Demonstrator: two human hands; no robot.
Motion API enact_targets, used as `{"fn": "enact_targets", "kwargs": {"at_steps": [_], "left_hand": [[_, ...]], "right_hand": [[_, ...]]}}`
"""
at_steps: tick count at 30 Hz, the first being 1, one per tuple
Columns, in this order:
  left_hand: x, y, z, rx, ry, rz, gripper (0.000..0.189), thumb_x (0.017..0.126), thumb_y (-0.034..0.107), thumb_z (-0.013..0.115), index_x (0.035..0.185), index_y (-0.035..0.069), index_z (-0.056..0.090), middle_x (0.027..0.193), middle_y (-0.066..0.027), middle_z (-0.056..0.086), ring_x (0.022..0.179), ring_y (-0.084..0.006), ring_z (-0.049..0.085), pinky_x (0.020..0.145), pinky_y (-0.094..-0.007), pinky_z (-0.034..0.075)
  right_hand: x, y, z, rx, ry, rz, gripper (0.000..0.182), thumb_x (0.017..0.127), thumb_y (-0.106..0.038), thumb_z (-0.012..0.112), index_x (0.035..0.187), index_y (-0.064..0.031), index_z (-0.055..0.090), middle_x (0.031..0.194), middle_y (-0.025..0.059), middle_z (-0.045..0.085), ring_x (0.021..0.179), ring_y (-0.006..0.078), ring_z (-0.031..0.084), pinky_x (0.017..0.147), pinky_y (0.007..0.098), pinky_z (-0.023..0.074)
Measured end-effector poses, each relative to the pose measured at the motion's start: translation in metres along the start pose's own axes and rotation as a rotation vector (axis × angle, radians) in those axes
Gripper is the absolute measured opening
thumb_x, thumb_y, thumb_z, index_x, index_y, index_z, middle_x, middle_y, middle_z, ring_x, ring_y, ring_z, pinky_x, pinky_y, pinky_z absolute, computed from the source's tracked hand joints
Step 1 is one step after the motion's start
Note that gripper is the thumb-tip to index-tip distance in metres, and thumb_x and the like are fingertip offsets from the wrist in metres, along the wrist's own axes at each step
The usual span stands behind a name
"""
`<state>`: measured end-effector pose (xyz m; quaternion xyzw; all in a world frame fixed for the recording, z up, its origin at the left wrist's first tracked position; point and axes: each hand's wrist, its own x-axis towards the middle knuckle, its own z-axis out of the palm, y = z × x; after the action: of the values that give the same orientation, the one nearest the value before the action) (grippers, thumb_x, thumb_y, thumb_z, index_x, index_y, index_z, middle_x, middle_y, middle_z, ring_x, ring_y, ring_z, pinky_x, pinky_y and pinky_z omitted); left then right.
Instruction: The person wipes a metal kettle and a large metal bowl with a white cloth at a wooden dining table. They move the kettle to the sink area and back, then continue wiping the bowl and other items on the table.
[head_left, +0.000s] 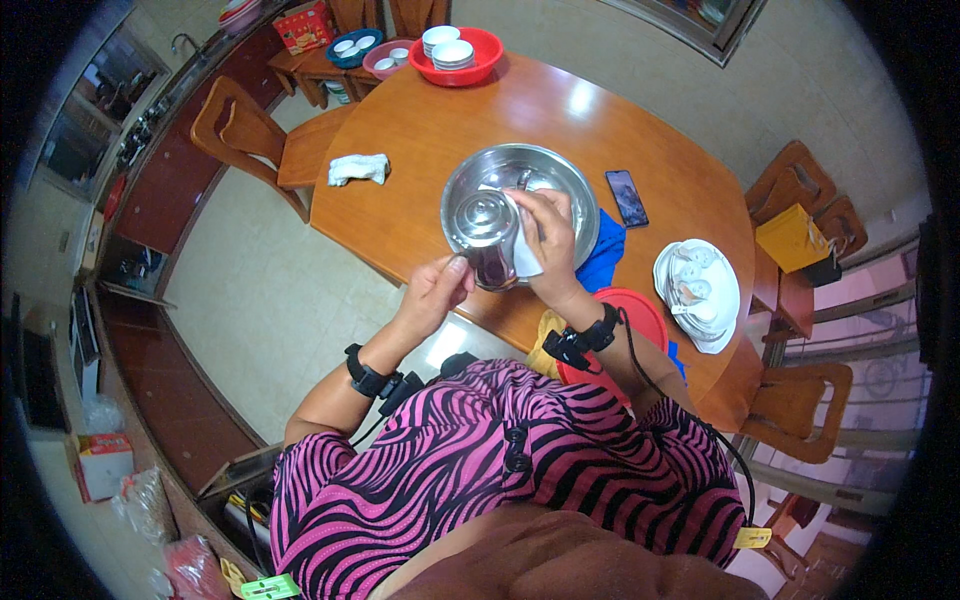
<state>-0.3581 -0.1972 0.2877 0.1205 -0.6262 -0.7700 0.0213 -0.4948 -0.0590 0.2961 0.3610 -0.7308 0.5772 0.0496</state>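
Observation:
My left hand (436, 291) grips the handle of a clear glass mug (486, 214), which is tilted with its round base turned up toward me. My right hand (553, 231) presses a white cloth or tissue (526, 253) against the mug's side. Both hands are over the near part of a large stainless steel basin (583, 184). Something shiny lies inside the basin, but the hands and mug hide most of it. A blue cloth (609, 251) pokes out beside the basin's right side.
A wooden table (405, 217) carries a folded white towel (358, 169), a phone (626, 198), a white dish with spoons (716, 300) and a red basin (487, 54) of stacked bowls. A red plastic basin or lid (641, 319) is under my right forearm. Wooden chairs (247, 135) stand around.

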Motion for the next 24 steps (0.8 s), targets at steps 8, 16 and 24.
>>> {"fn": "enact_targets", "kwargs": {"at_steps": [8, 16, 24], "left_hand": [[0.014, -0.005, 0.004, -0.322, 0.134, 0.116, 0.040, 0.097, 0.031, 0.036, 0.070, 0.005, 0.049, 0.052, 0.0025, 0.034, 0.045, -0.0062, 0.026, 0.042, -0.0225, 0.020], [0.005, 0.005, 0.012, -0.114, 0.007, 0.141, 0.047, 0.096, 0.037, 0.037, 0.061, 0.006, 0.043, 0.050, 0.0016, 0.031, 0.046, -0.0096, 0.029, 0.043, -0.0239, 0.022], [0.009, 0.012, -0.004, -0.344, -0.186, 0.098, 0.050, 0.096, 0.040, 0.033, 0.057, 0.010, 0.040, 0.044, 0.0044, 0.025, 0.040, -0.0078, 0.024, 0.042, -0.0230, 0.022]], "right_hand": [[-0.027, 0.014, 0.005, -0.063, -0.120, -0.088, 0.041, 0.085, -0.010, 0.045, 0.125, -0.0024, 0.046, 0.129, 0.0149, 0.046, 0.114, 0.0315, 0.042, 0.100, 0.0382, 0.0308], [-0.008, 0.045, 0.013, 0.763, -0.065, 0.446, 0.053, 0.094, -0.040, 0.042, 0.128, 0.0000, 0.040, 0.125, 0.0113, 0.049, 0.113, 0.0216, 0.047, 0.099, 0.0323, 0.0341], [-0.013, 0.092, -0.011, 1.460, -0.439, 0.828, 0.041, 0.089, -0.030, 0.052, 0.119, -0.0009, 0.053, 0.110, 0.0098, 0.060, 0.094, 0.0175, 0.060, 0.082, 0.0320, 0.0501]]}}
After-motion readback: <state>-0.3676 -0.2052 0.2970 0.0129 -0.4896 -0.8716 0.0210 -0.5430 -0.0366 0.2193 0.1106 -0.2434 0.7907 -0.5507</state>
